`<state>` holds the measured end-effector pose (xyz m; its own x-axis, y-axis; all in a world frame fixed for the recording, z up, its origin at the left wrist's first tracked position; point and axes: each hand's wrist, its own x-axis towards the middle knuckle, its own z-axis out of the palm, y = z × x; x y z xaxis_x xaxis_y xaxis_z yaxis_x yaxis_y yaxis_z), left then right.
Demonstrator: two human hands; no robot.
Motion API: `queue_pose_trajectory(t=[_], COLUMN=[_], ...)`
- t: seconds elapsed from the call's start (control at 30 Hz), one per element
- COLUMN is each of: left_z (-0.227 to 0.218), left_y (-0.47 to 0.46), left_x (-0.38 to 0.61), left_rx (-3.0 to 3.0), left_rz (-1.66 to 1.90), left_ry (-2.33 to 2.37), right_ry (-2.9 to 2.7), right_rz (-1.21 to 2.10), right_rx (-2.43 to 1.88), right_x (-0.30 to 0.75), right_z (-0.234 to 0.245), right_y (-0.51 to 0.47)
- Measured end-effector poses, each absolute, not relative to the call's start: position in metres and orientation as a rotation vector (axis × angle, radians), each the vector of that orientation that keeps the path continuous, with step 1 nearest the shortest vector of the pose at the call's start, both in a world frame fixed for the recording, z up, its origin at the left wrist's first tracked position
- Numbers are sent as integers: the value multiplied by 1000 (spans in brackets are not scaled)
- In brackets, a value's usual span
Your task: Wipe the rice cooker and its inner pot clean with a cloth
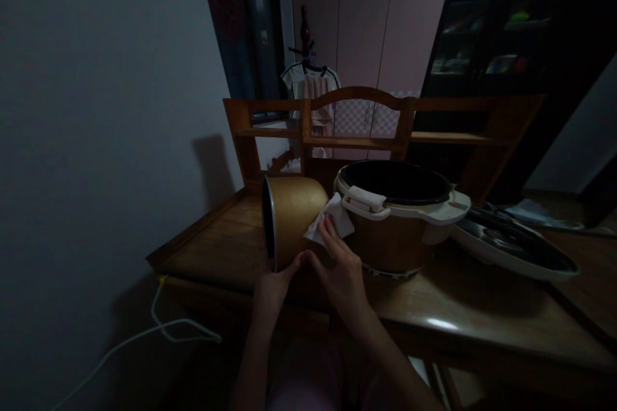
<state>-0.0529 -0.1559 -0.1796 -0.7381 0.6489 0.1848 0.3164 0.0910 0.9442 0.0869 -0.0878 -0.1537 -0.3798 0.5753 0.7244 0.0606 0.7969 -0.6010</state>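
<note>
Pot [296,212] lies tipped sideways near the tabletop's [212,244] front edge, toward the left corner. Left hand [270,284] grasps its underside by the rim, likely steadying it against the cloth [343,223] that the right hand [344,273] holds to its base. Cooker [390,245] crowds that side; lid [515,241] lies beyond, near the right edge.
</note>
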Motion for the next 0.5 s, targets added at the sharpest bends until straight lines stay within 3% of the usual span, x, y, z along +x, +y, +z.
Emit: queue_pose_trajectory(t=[0.5], left_z=[-178], left_y=[-160], left_x=[-48], left_rx=[1020], left_rz=[1721], left_ry=[2054], right_ry=[-1877], right_rz=[574], right_rx=[-479], right_x=[85], right_z=[-156], right_y=[-91])
